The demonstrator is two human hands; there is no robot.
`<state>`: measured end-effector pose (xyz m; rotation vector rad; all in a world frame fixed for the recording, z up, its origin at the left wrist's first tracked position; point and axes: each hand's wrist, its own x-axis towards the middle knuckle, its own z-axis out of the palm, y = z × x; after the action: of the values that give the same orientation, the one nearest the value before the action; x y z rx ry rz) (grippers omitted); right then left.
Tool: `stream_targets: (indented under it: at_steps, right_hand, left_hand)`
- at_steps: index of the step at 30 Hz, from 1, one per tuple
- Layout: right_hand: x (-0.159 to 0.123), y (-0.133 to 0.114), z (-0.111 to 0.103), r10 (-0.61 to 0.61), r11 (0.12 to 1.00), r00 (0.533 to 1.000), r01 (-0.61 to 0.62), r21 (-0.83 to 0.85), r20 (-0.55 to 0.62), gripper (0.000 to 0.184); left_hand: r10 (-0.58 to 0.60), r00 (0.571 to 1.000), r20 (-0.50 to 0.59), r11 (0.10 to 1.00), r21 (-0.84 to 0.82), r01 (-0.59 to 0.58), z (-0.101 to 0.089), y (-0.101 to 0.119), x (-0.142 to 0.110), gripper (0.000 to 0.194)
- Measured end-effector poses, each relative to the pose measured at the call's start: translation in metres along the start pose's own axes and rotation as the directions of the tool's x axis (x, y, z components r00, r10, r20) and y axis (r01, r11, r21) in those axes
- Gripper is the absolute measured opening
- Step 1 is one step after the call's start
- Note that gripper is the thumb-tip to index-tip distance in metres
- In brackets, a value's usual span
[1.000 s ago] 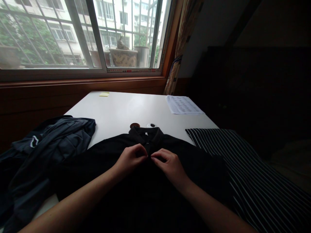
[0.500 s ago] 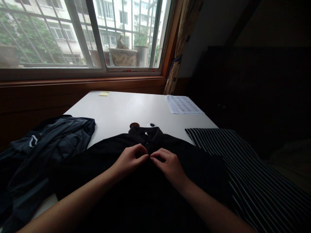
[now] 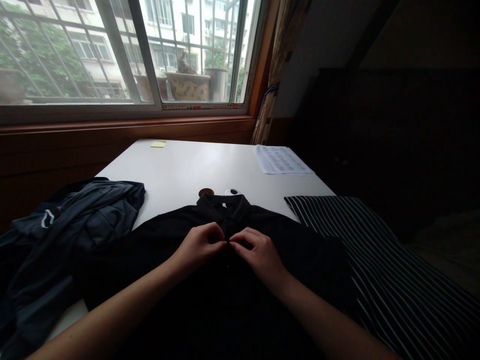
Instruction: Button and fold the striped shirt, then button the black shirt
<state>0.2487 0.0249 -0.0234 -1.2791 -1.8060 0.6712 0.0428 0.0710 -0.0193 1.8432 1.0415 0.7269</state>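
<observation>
A black collared shirt (image 3: 225, 310) lies spread out, front side up, its collar (image 3: 240, 206) pointing toward the far side of the table. At the middle of its front, just below the collar, my left hand (image 3: 202, 242) pinches the dark fabric between thumb and forefinger. My right hand (image 3: 258, 251) pinches there too, its fingertips almost meeting those of the left. Whatever small part sits between the fingertips is too dark to make out. A tiny light spot shows on the shirt front below the hands.
Beyond the collar, a brown round object (image 3: 206, 192) and a white ring-shaped one (image 3: 233, 192) rest on the white table (image 3: 195, 165). Dark grey clothing (image 3: 101, 210) is heaped at left; striped fabric (image 3: 360, 235) drapes at right. Papers (image 3: 283, 160) and a yellow note (image 3: 158, 143) lie farther back.
The view has shifted slightly. Both hands keep pinching at the shirt's front, and a tiny light spot now shows below them.
</observation>
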Motion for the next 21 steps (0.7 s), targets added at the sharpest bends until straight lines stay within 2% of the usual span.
stream_targets:
  at_steps: [15,21]
  right_hand:
    - [-0.0004,0.0004,-0.0012,0.037,0.999,0.999,-0.037,-0.003,-0.004,0.008]
    - [-0.0035,0.0003,-0.0018,-0.029,0.999,0.999,0.029,0.017,-0.013,0.010]
  left_hand:
    - [-0.018,1.000,-0.009,0.994,-0.106,0.017,-0.0031,-0.0033,0.0017,0.014]
    - [-0.051,0.999,-0.007,0.986,-0.157,0.049,-0.0060,-0.0022,0.0027,0.016]
